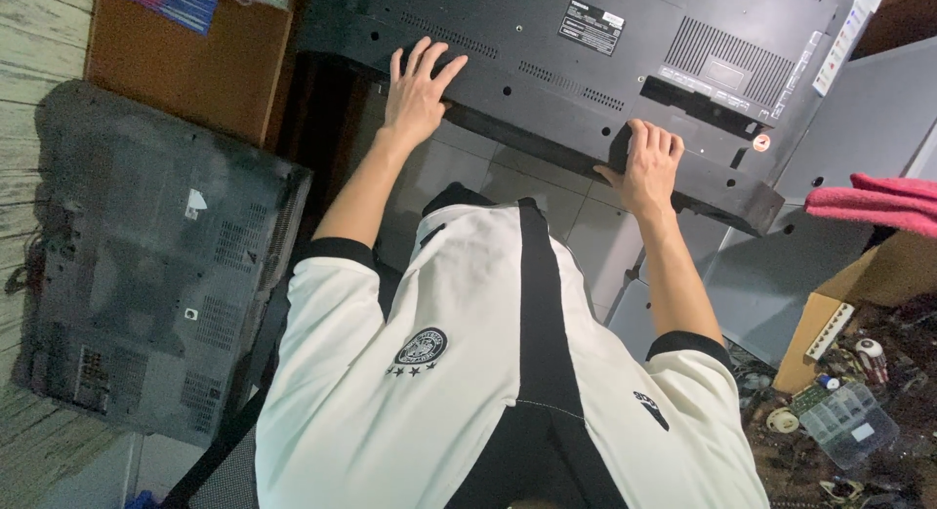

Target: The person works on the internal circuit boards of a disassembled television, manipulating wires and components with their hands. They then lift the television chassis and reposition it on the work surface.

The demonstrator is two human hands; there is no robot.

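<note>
Black plastic forms the back panel of a large flat television [605,60], which lies face away from the camera across the top of the view, its lower edge nearest the person. Vent slots, screw holes and a label show on the panel.

Left hand [418,84]: laid flat on the panel near its lower left edge, fingers spread and apart, palm down. It presses on the surface and is not closed around anything.

Right hand [646,167]: wrapped over the lower edge of the television toward its right end, fingers curled on top and thumb at the side, clamped on that edge.

Both forearms reach forward from a white shirt with black trim [468,372].

Surroundings: a second dark rear cover [156,265], dusty and vented, lies to the left on pale wooden boards [39,40]. A red cloth [874,202] rests at the right edge above a cardboard box [883,275]. Below the box stand a clear plastic parts case [847,423] and loose small components. Pale floor tiles [527,182] show beneath the television.
</note>
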